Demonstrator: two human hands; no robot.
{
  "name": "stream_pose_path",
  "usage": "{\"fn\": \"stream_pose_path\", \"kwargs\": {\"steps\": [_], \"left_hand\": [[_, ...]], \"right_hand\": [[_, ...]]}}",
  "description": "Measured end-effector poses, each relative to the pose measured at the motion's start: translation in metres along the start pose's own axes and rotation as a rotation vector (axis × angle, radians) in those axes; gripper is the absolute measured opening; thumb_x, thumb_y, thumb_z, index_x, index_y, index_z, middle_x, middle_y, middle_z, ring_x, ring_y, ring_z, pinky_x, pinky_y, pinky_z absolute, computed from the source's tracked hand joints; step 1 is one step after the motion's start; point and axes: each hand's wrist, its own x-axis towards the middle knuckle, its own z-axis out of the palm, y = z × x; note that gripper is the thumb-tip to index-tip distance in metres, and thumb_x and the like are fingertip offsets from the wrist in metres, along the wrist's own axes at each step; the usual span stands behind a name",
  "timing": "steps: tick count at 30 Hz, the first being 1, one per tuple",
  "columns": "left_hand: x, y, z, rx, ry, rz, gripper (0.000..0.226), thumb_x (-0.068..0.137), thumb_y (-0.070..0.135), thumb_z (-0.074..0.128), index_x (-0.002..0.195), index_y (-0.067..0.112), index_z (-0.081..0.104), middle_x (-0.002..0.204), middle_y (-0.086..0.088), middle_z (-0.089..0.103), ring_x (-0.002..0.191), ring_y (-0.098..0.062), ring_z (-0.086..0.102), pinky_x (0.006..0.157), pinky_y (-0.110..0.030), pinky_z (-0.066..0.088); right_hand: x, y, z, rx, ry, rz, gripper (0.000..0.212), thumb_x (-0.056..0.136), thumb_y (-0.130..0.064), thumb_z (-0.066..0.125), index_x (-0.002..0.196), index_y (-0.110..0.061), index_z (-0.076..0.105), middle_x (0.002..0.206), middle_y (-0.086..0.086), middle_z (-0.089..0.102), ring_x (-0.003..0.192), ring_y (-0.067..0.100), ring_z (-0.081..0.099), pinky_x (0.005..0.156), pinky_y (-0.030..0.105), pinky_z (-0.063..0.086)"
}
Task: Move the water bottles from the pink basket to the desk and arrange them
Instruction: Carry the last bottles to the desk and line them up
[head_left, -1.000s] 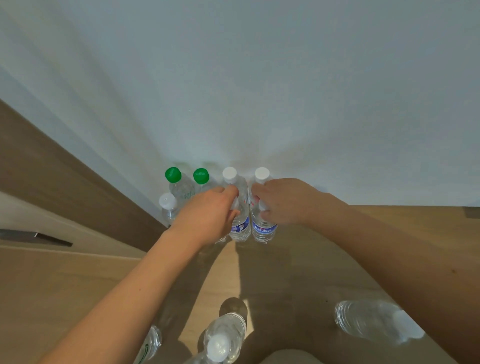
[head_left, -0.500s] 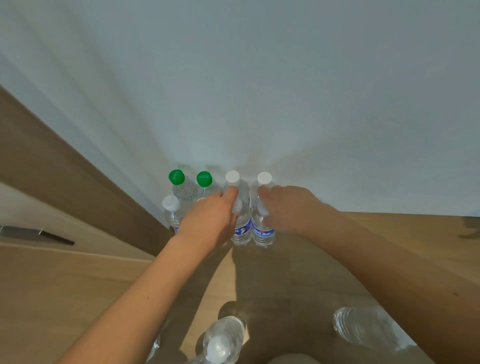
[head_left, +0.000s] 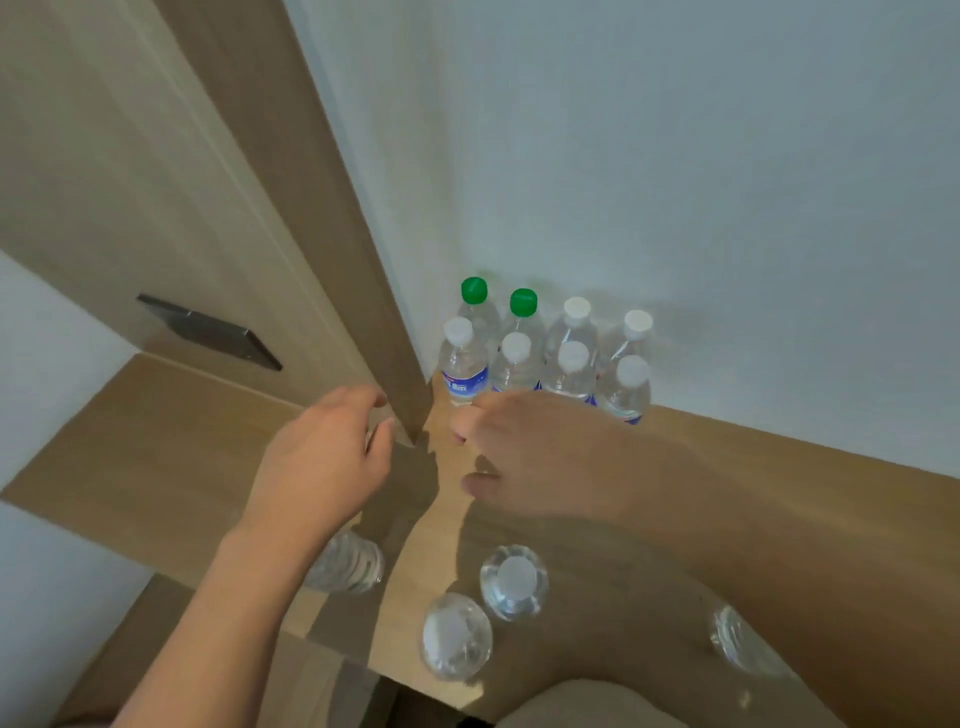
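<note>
Head view: left hand (head_left: 322, 462) and right hand (head_left: 524, 452) both loose, empty (risk: forearms toppling 6 o'clock bottles (head_left: 514, 579)).

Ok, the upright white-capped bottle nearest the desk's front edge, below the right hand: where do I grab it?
Grip the upright bottle round its shoulder just under the white cap, coming straight down from above. It stands cap-up toward the camera, with another bottle close at its front-left, so a side approach looks crowded. The right hand is nearest.

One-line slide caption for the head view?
Both hands hover empty before eight upright bottles grouped against the wall.
</note>
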Motion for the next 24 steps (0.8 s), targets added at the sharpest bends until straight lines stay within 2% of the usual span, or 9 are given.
{"fn": "stream_pose_path", "kwargs": {"steps": [4,7,10,12,14,17,19,21,24], "left_hand": [[-0.03,-0.029,0.0,0.009,-0.041,-0.106,0.035,0.091,0.037,0.058,0.121,0.019,0.061,0.103,-0.004,0.057,0.099,-0.029,0.06,0.081,-0.04,0.05],[-0.051,-0.04,0.001,0.043,-0.107,-0.178,0.043,0.092,0.044,0.056,0.128,0.021,0.057,0.115,-0.005,0.052,0.109,-0.029,0.056,0.09,-0.041,0.048],[-0.067,-0.047,0.003,0.043,-0.139,-0.229,0.048,0.092,0.049,0.054,0.132,0.023,0.054,0.12,-0.005,0.05,0.113,-0.029,0.053,0.094,-0.041,0.046],[-0.075,-0.051,0.005,0.041,-0.16,-0.255,0.053,0.091,0.055,0.053,0.134,0.024,0.052,0.124,-0.004,0.048,0.114,-0.028,0.053,0.093,-0.041,0.047],[-0.08,-0.052,0.008,0.045,-0.207,-0.289,0.058,0.089,0.058,0.052,0.137,0.025,0.047,0.129,-0.003,0.046,0.116,-0.028,0.052,0.093,-0.04,0.048],[-0.084,-0.053,0.012,0.047,-0.269,-0.323,0.061,0.089,0.058,0.053,0.14,0.027,0.042,0.132,-0.002,0.047,0.114,-0.025,0.055,0.088,-0.038,0.05],[-0.085,-0.054,0.015,0.046,-0.276,-0.335,0.054,0.09,0.055,0.053,0.134,0.026,0.045,0.125,-0.001,0.056,0.105,-0.024,0.061,0.08,-0.036,0.052],[-0.086,-0.057,0.017,0.041,-0.268,-0.344,0.041,0.091,0.051,0.053,0.119,0.023,0.05,0.103,-0.001,0.065,0.086,-0.023,0.064,0.069,-0.035,0.054],[-0.086,-0.059,0.02,0.004,-0.241,-0.361,0.028,0.091,0.048,0.055,0.095,0.021,0.048,0.074,0.001,0.059,0.065,-0.02,0.059,0.051,-0.032,0.044]], "right_hand": [[0.006,-0.034,0.018,-0.028,-0.128,-0.133,0.039,0.093,-0.042,0.055,0.123,-0.016,0.052,0.119,0.005,0.058,0.11,0.027,0.056,0.092,0.042,0.048],[0.007,-0.05,0.028,-0.073,-0.267,-0.196,0.05,0.09,-0.055,0.058,0.124,-0.019,0.051,0.116,0.003,0.058,0.108,0.024,0.056,0.091,0.041,0.047],[0.003,-0.06,0.034,-0.164,-0.381,-0.202,0.061,0.082,-0.064,0.063,0.123,-0.02,0.051,0.115,-0.001,0.06,0.105,0.022,0.057,0.073,0.033,0.042],[0.001,-0.066,0.039,-0.264,-0.383,-0.225,0.059,0.078,-0.063,0.067,0.117,-0.02,0.056,0.108,-0.002,0.063,0.097,0.022,0.059,0.061,0.029,0.032],[0.0,-0.071,0.045,-0.332,-0.367,-0.251,0.055,0.076,-0.061,0.07,0.109,-0.018,0.062,0.1,-0.001,0.065,0.091,0.021,0.06,0.062,0.031,0.032],[0.0,-0.073,0.056,-0.342,-0.402,-0.25,0.046,0.078,-0.051,0.073,0.107,-0.016,0.064,0.099,0.0,0.064,0.089,0.021,0.06,0.067,0.033,0.037],[0.001,-0.072,0.063,-0.321,-0.411,-0.253,0.04,0.081,-0.042,0.073,0.108,-0.015,0.062,0.101,0.001,0.063,0.09,0.021,0.06,0.072,0.033,0.045],[0.003,-0.07,0.072,-0.282,-0.381,-0.275,0.037,0.081,-0.035,0.072,0.109,-0.015,0.06,0.102,0.002,0.063,0.091,0.022,0.061,0.077,0.035,0.052],[0.007,-0.066,0.083,-0.225,-0.321,-0.32,0.042,0.081,-0.034,0.069,0.115,-0.016,0.052,0.105,0.003,0.063,0.094,0.026,0.06,0.078,0.041,0.053]]}}
